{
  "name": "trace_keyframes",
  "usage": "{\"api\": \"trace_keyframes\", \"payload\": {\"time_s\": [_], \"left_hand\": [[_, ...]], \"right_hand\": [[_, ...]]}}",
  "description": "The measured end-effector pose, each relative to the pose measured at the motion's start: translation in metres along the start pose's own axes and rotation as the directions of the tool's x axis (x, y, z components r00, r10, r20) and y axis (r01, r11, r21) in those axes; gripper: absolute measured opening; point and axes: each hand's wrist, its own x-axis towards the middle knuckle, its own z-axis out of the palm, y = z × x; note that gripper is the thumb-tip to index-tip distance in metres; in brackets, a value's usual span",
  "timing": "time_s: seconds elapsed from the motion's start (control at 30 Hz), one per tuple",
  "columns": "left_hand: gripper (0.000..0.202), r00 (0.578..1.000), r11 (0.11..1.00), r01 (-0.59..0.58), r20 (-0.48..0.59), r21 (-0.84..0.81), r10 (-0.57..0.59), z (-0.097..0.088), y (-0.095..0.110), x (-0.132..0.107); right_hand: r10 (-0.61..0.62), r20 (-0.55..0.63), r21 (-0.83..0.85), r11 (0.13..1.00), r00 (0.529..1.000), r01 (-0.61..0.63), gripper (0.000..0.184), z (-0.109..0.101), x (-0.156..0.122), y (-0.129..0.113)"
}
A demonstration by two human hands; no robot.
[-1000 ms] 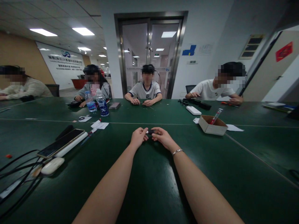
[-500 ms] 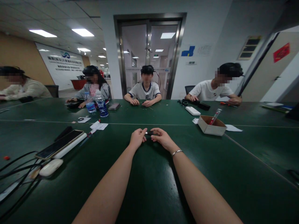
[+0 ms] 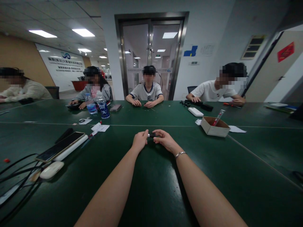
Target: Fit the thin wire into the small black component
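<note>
Just above frame centre, L hand [image 3: 140, 141] and R hand [image 3: 165, 139] meet over the green counter [image 3: 151, 189], each grip pinched w/ thumb and fingertips on one end of a small dark part [image 3: 151, 135]. Looks like a fine two-handed fitting or twisting step; part too small to tell which. Any further move prob. calls for steady fingertip pressure, not reach; cardboard box [image 3: 215, 126] at right-centre sits well apart

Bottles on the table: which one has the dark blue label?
The bottle nearer the white papers has the dark blue label; the other bottle, right beside it toward the person in grey, wears a lighter blue one.
</note>
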Motion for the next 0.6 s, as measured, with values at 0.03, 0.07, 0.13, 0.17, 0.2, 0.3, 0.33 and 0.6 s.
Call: {"api": "trace_keyframes", "payload": {"time_s": [0.03,0.07,0.13,0.17,0.2,0.3,0.33,0.6], "left_hand": [[0.053,1.000,1.000,0.000,-0.004,0.012,0.000,0.0000,0.0005,-0.0001],[0.054,1.000,1.000,0.000,-0.009,0.023,0.001,0.0001,0.0009,-0.0001],[0.055,1.000,0.999,0.005,-0.017,0.039,-0.004,0.0004,0.0017,0.0000],[0.055,1.000,0.999,0.009,-0.021,0.048,-0.008,0.0006,0.0020,0.0002],[0.055,1.000,0.998,0.014,-0.023,0.057,-0.012,0.0007,0.0023,0.0005],[0.055,1.000,0.997,0.021,-0.019,0.073,-0.020,0.0011,0.0029,0.0015],[0.055,1.000,0.997,0.021,-0.015,0.071,-0.020,0.0012,0.0031,0.0017],[0.056,1.000,0.999,0.002,-0.006,0.049,-0.002,0.0015,0.0019,0.0014]], "right_hand": [[0.001,0.002,0.000,1.000,1.000,-0.001,0.045,0.0001,-0.0001,-0.0001],[0.002,0.004,0.000,1.000,1.000,-0.002,0.045,0.0003,-0.0002,-0.0003],[0.004,0.004,0.000,1.000,1.000,-0.004,0.045,0.0006,-0.0003,-0.0005],[0.003,0.003,0.000,1.000,1.000,-0.003,0.045,0.0007,-0.0004,-0.0005],[0.002,0.001,0.000,1.000,1.000,-0.002,0.044,0.0008,-0.0004,-0.0006],[-0.003,0.002,0.003,1.000,1.000,0.003,0.043,0.0011,-0.0007,-0.0010],[-0.004,0.004,0.003,1.000,1.000,0.004,0.043,0.0012,-0.0009,-0.0012],[0.007,-0.011,0.034,0.999,1.000,-0.007,0.043,0.0018,-0.0028,-0.0031]]}}
